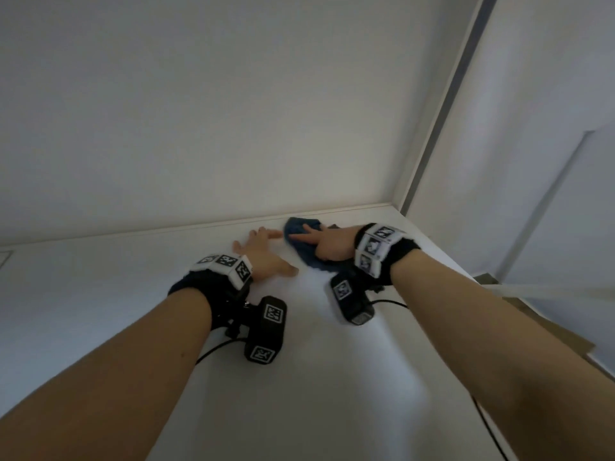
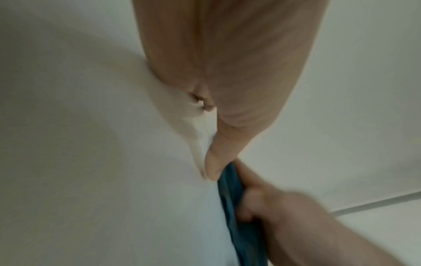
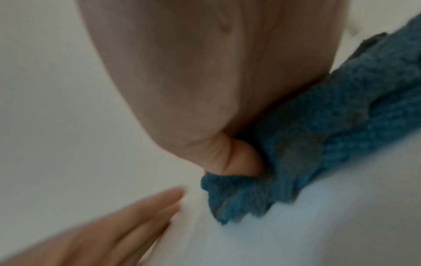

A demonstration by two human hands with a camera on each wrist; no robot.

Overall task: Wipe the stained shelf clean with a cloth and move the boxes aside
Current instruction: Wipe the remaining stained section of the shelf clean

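Observation:
A crumpled blue cloth (image 1: 296, 227) lies on the white shelf (image 1: 100, 294), close to its back right corner. My right hand (image 1: 316, 242) lies on top of it. Its index finger points left over the cloth. In the right wrist view the thumb (image 3: 237, 158) curls into a fold of the cloth (image 3: 330, 126). My left hand (image 1: 273, 251) rests flat on the bare shelf just left of the cloth, its fingers straight and spread. The left wrist view shows its thumb (image 2: 214, 167) touching the cloth's edge (image 2: 230, 194). No stain shows on the shelf.
White walls close the shelf at the back (image 1: 233, 111) and on the right (image 1: 532, 128). A brown cardboard piece (image 1: 539, 324) shows past the shelf's right edge, lower down. Cables (image 1: 213, 351) trail from both wrist cameras over the shelf.

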